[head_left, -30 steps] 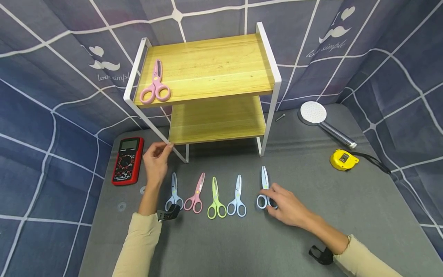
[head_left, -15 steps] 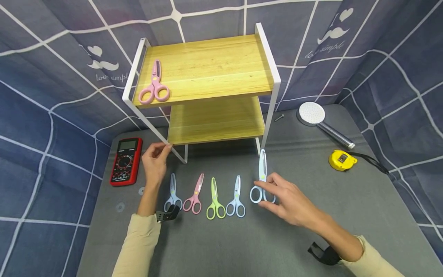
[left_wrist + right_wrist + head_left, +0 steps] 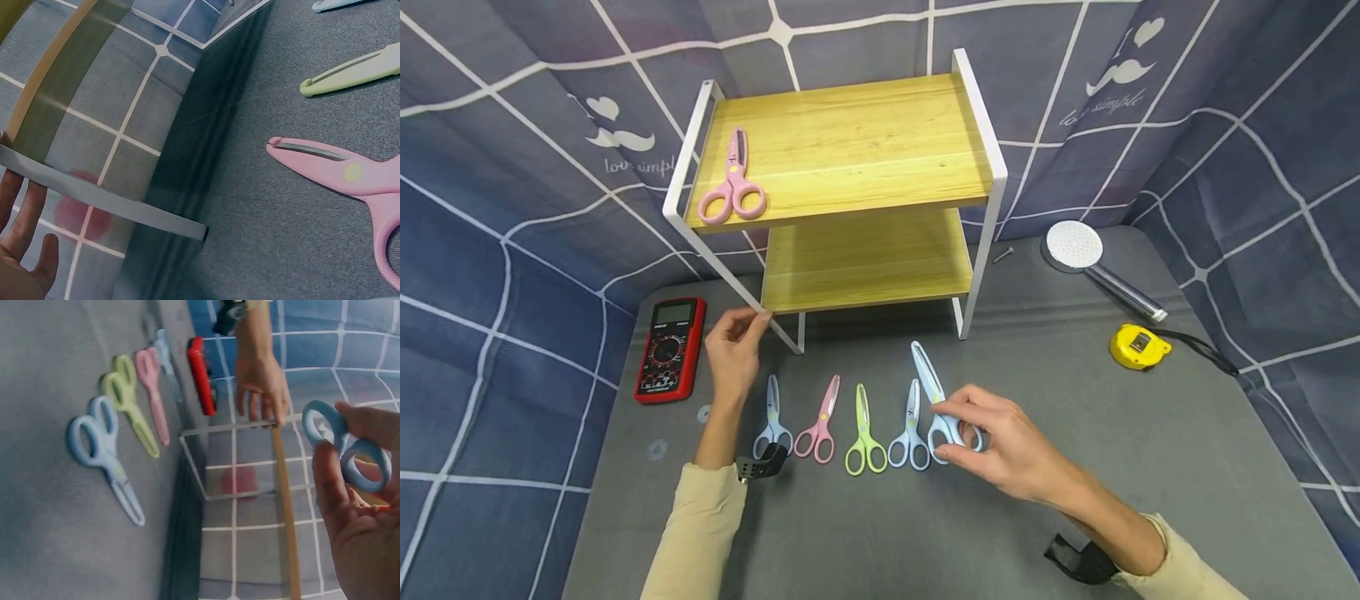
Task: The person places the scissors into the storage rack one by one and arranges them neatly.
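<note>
Four scissors lie in a row on the mat (image 3: pixel 1075 500) near its front edge now: blue-grey (image 3: pixel 772 421), pink (image 3: pixel 820 427), green (image 3: pixel 865 433) and light blue (image 3: pixel 911 429). The fifth pair (image 3: pixel 934 400), which sat at the right end of that row a second ago, is off the mat: the right hand (image 3: pixel 1000 446) has its fingers (image 3: pixel 328 481) pinched on the handle loops and has swung it left, so the blades tip up over the light blue pair. The left hand (image 3: pixel 733 350) hasn't budged, fingers curled on the rack's (image 3: pixel 850 158) front left leg. One more pink pair (image 3: pixel 732 179) is on the top shelf by its left edge. My guess is the lifted one joins it.
</note>
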Available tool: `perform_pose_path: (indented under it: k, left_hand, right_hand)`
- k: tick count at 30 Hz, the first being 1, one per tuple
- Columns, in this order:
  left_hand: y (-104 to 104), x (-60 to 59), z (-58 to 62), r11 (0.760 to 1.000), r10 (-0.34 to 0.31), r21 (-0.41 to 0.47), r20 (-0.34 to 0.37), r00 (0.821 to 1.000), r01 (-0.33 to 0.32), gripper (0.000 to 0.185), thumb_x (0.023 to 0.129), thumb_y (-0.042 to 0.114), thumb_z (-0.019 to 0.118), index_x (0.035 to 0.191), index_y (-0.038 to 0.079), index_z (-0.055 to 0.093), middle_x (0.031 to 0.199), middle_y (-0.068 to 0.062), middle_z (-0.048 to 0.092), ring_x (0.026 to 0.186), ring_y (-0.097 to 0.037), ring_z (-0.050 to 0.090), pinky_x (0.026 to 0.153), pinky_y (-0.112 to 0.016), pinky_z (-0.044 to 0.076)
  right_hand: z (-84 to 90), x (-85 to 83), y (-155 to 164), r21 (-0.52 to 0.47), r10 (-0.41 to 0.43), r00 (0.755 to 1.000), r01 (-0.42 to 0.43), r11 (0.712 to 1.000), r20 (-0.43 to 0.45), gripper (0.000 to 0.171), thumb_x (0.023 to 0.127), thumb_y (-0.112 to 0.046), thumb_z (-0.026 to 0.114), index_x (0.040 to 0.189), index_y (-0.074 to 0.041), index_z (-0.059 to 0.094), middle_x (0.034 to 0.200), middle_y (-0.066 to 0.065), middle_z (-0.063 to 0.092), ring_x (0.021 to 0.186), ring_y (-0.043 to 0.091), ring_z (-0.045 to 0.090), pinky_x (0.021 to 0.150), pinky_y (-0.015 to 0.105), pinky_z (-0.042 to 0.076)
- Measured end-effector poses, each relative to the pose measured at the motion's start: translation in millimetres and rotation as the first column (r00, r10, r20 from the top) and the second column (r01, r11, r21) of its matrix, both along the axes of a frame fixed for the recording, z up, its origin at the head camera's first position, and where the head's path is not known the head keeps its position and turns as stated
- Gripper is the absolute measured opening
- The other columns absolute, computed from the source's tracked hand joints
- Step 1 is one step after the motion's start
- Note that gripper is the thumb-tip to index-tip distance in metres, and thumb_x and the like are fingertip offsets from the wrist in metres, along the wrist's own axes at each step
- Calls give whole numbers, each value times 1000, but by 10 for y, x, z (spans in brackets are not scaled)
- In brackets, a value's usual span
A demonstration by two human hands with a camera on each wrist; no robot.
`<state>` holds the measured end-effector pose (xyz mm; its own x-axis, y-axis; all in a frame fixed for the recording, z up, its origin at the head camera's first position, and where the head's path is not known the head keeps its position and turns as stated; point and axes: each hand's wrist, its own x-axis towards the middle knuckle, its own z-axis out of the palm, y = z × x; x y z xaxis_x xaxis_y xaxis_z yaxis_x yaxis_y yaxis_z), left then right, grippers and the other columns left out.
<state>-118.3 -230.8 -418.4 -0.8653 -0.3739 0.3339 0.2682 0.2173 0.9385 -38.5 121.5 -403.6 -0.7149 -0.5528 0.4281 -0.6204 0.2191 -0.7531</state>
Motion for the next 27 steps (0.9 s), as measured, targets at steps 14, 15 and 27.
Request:
perform_pose_path:
  k: [14, 15, 27]
  left_hand:
    - [-6, 1, -17, 1000, -4, 4, -16, 1000, 4, 14, 88, -10, 67, 92, -20, 58, 79, 8, 66, 71, -4, 62, 67, -17, 49]
    - [-6, 0, -19, 1000, -3, 10, -21, 1000, 3, 15, 87, -10, 67, 92, -21, 57, 79, 8, 66, 70, -4, 61, 67, -17, 49]
    - [1, -9, -23, 1000, 3, 3, -28, 1000, -3, 17, 87, -9, 67, 93, -22, 58, 78, 8, 65, 69, -3, 60, 64, -16, 47]
  right_hand:
    - [593, -275, -219, -214, -5, 986, -32, 976, -169, 48, 92, -27, 71, 128, 3, 61, 111, 12, 60, 88, 18, 58, 77, 24, 49]
    - [658, -324, -264, -246, -18, 980, -32, 969, -198, 49, 93, -29, 70, 127, 4, 61, 110, 14, 61, 87, 19, 58, 77, 24, 49]
    - [1157, -906, -660, -223, -85, 918, -4, 975, -387, 50, 85, -5, 74, 129, 11, 57, 116, 19, 60, 100, 22, 57, 85, 33, 46]
